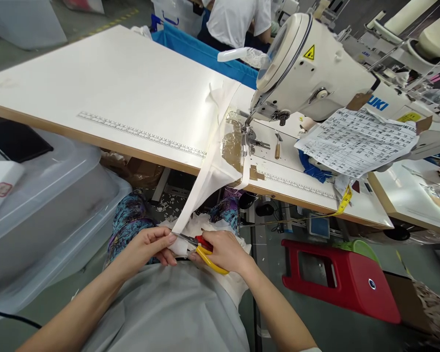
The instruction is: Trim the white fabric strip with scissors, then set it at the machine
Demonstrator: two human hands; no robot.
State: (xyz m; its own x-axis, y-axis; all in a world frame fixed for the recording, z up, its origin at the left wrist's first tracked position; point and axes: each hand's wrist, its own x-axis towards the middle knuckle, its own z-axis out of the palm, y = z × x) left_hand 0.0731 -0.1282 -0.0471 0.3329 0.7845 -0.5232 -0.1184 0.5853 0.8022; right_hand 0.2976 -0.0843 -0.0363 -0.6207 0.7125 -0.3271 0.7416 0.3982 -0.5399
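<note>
A sewing workshop: a long white table [113, 83] runs across the view, with a cream sewing machine [311, 68] on its right part and other stations behind it.

The strip [209, 181] is a long band of white cloth, folded along its length, smooth and slightly creased. It starts near the needle, drapes over the table's front edge and hangs down to the lap, where its lower end lies between the two hands.

The right hand [225, 252] is closed around yellow-handled scissors [201, 249] with a red part at the pivot; the blades point left and meet the strip's end. The left hand [146, 247], just left of the blades, pinches the end of the strip between thumb and fingers, the fingers curled shut on the cloth.

Under both hands lie loose white scraps [205, 225] on the lap, over patterned trousers [128, 220] and a grey garment. Left of the left hand stands a clear plastic bin [51, 205]. Right of the right hand, on the floor, is a red stool [344, 278]. Above the hands, a printed ruler [139, 133] marks the table, and a printed sheet [355, 139] rests against the machine. Beyond the table a person in a white shirt [238, 19] stands.
</note>
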